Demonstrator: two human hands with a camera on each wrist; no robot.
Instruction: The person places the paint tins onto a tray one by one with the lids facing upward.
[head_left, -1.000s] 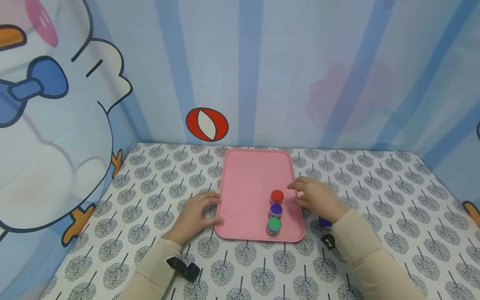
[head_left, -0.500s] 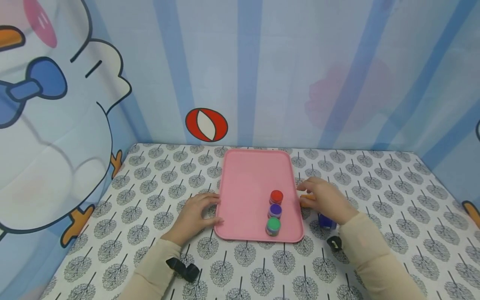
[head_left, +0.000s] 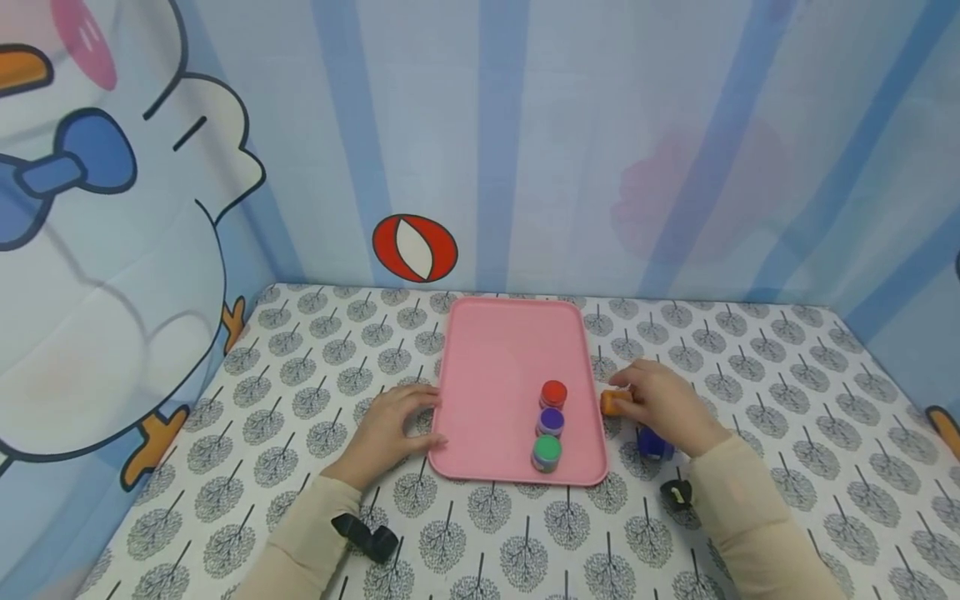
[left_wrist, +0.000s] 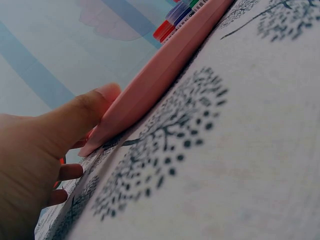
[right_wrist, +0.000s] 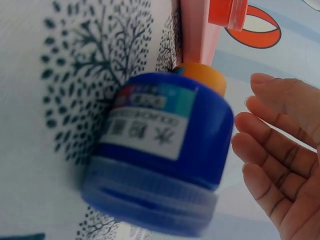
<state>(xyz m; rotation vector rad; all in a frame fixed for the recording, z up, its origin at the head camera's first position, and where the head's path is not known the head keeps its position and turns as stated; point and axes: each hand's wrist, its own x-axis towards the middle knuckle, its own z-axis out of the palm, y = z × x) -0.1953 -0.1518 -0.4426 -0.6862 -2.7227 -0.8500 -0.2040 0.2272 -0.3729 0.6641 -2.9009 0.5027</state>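
Observation:
My left hand [head_left: 390, 427] rests at the near left edge of a pink tray [head_left: 495, 350], its thumb [left_wrist: 95, 102] along the rim. Three small paint jars stand in a row on the tray: one red-lidded [head_left: 554, 393], one purple-lidded [head_left: 551, 421] and one green-lidded [head_left: 547, 452]. Just off the tray's right side, an orange paint jar [head_left: 611, 403] stands on the cloth. My right hand [head_left: 662, 402] hovers beside it, fingers loosely bent around nothing. Under the right wrist is a blue paint jar [head_left: 654, 443], with a printed label in the right wrist view.
A white cloth [head_left: 315, 404] with grey tree prints covers the table. Behind it hangs a blue striped curtain [head_left: 570, 150] with cartoon pictures. Black wrist cameras sit by the left [head_left: 365, 537] and right [head_left: 677, 495] sleeves.
My right hand has drawn away to the right from the tray's edge, uncovering more of the orange and blue jars. The left hand and the jars on the tray stay put.

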